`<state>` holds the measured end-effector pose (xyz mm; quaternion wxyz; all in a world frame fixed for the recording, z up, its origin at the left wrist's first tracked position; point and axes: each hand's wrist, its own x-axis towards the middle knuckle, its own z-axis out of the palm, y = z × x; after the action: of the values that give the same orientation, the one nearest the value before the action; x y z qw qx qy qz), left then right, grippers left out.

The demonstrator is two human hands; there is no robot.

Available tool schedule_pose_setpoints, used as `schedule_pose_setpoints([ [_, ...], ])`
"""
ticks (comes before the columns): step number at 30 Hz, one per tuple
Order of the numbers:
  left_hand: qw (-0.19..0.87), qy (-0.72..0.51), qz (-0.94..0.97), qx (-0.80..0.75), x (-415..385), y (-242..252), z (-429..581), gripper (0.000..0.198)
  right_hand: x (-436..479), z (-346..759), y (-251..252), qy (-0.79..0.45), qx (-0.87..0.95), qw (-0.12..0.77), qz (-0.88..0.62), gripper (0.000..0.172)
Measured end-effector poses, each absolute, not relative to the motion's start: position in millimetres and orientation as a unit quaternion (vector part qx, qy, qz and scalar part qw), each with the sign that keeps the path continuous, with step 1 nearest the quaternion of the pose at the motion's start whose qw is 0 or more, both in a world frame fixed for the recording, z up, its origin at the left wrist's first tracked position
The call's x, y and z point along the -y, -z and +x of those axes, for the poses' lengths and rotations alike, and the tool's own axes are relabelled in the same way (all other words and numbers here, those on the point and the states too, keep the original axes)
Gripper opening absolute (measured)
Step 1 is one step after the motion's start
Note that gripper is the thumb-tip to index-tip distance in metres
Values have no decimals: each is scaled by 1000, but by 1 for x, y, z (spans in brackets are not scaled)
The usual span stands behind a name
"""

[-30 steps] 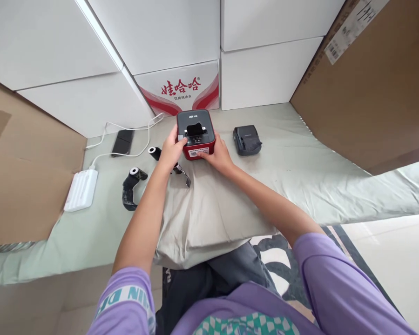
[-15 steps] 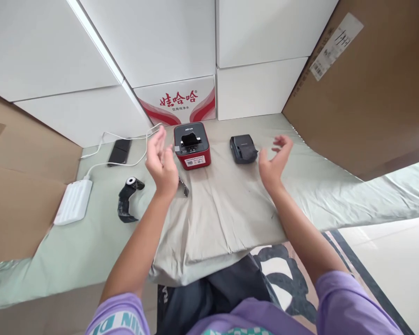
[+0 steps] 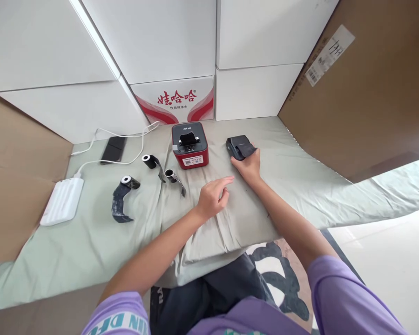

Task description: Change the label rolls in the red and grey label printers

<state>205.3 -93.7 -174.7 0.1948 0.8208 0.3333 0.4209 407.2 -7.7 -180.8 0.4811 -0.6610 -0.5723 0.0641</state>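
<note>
My right hand (image 3: 248, 168) has its thumb and fingers around the near end of a small black device (image 3: 240, 145), which looks like a portable printer and rests on the cloth. My left hand (image 3: 213, 197) is held over the cloth in front of it, fingers stretched out and nothing in them. Behind my left hand stands a red and black label printer (image 3: 190, 146) with a dark strip coming out of its top. To its left lie a small black roll (image 3: 170, 176), another roll (image 3: 149, 161) and a third roll (image 3: 130, 182) with a long curled tail.
A white power bank (image 3: 63, 200) with a white cable (image 3: 104, 163) lies at the left, near a dark phone (image 3: 113, 149). White boxes (image 3: 150, 42) line the back. Cardboard boxes stand at the left (image 3: 21, 172) and right (image 3: 373, 93). The pale cloth (image 3: 300, 186) is wrinkled.
My right hand has moved left onto the black device and taken hold of it. My left hand has swung right and nearer to me, uncovering two of the rolls.
</note>
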Motion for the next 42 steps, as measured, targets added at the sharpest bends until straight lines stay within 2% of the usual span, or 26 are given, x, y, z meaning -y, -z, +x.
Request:
schedule_pose_setpoints([
  [2,191,-418,812,-361,92,173,204,43,28,404,170,-74,581,476,-656,56],
  [7,194,-401,788,-426,85,179,200,58,90,376,161,-91,569,459,-676,72],
  [11,216,-367,784,-453,83,185,201,62,116,352,175,-123,558,468,-674,71],
  [16,223,-335,776,-486,84,185,201,62,122,343,193,-136,545,476,-677,98],
  [21,217,-302,778,-507,83,179,199,62,120,346,200,-53,563,422,-709,107],
  [24,232,-281,783,-504,78,176,195,63,118,348,202,-25,566,407,-716,106],
  [33,258,-270,784,-497,69,176,193,68,118,348,197,-66,573,421,-700,97],
  [42,230,-291,771,-517,76,177,194,63,118,349,205,-25,577,429,-694,103],
])
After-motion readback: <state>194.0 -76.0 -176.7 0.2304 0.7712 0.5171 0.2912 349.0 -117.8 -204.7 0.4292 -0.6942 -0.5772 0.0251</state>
